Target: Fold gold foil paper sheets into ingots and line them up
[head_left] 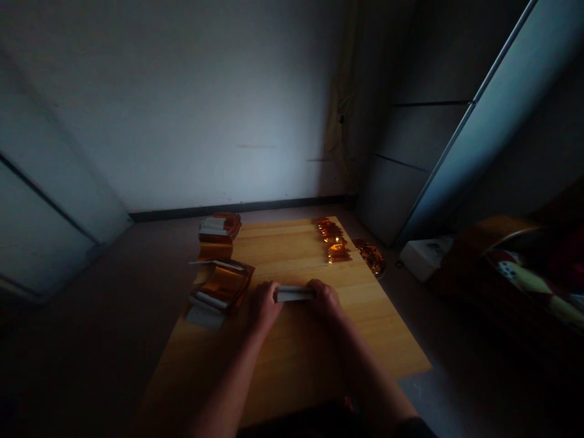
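My left fingers point(272, 288) and my right fingers point(316, 285) are closed on the two ends of a pale folded strip point(295, 294), which runs level between them, just over the desk point(383, 340) or resting on it; I cannot tell which. My fingertips curl round its ends, so only its middle shows, with a darker line along its length.

Just to the left of my left fingers lies a near stack of copper-coloured sheets point(224, 283), bent into a curve and edged with pale bands. A greyish flat piece point(205, 317) sticks out from under its near side. Past that stack, farther from my left fingers, are a single copper-coloured sheet point(215, 250) and then a far stack point(214, 226) with pale strips on it.

Ahead and to the right of my right fingers, a row of shiny foil pieces point(336, 244) lies along the desk's far right part. Beyond them, past the desk's edge, sits a glittering heap point(371, 258), and farther right a white box point(423, 258) on the floor.
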Demonstrator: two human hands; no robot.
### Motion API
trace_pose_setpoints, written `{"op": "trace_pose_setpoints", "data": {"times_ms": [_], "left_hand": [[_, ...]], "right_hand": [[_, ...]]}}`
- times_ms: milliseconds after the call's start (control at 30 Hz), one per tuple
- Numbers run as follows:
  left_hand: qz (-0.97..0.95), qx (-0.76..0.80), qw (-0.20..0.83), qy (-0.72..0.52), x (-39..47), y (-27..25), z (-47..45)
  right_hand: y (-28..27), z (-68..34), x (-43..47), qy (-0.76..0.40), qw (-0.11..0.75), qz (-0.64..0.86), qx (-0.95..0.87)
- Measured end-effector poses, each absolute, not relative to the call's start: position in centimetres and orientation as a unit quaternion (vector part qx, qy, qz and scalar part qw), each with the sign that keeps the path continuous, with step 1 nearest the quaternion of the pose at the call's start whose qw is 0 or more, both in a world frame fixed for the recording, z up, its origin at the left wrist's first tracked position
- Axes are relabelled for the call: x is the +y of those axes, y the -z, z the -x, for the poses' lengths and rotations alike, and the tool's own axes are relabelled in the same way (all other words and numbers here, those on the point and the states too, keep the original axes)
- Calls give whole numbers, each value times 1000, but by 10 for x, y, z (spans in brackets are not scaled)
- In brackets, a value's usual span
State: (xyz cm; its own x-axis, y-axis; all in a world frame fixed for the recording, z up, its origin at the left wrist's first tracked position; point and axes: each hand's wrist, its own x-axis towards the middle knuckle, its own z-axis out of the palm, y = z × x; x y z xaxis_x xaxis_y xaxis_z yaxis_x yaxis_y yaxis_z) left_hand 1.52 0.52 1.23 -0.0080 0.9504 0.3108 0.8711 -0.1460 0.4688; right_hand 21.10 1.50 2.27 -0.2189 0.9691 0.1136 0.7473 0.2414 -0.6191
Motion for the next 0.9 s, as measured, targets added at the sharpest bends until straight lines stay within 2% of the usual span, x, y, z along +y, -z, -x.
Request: {"op": "trace_pose_setpoints", "data": {"times_ms": [267, 633, 767, 900], "left_hand": [[-692, 648, 95, -302, 5, -12, -15], [-679, 666, 82, -298, 4, -12, -15], [-699, 666, 50, -257, 4, -11, -13], [-714, 660, 47, -228, 5, -13, -9]], "right_hand": [[-39, -218, 16, -357, 304, 517, -716], [-41, -198, 27, -232, 179, 669, -683], [-44, -193, 34, -233, 134, 692, -670], [-45, -192, 33, -236, 126, 678, -684]]}}
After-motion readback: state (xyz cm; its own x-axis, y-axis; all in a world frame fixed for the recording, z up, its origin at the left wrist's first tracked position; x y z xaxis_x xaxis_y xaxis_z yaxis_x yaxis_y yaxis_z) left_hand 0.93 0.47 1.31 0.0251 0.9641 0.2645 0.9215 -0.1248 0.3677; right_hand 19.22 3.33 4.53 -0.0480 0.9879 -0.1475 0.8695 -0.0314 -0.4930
